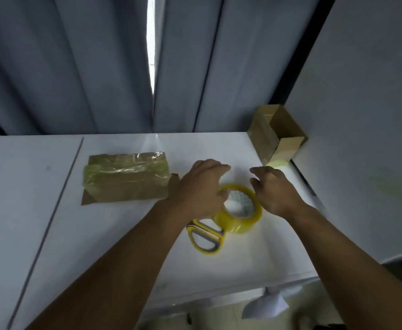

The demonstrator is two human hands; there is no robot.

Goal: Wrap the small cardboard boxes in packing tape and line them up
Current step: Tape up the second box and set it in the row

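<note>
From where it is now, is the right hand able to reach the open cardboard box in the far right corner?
Probably yes. The right hand looks free, and only bare table lies between it and the open box. The left hand holds the tape roll.

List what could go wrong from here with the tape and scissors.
1. The scissors lie right against the roll, partly under the left hand. Lifting the roll could drag them toward the near edge of the table.
2. Only the left hand grips the roll, at its rim. The right hand is open beside it, so the roll might slip.
3. Tape on the wrapped box looks crinkled and loose at its left end, so it may snag.
</note>
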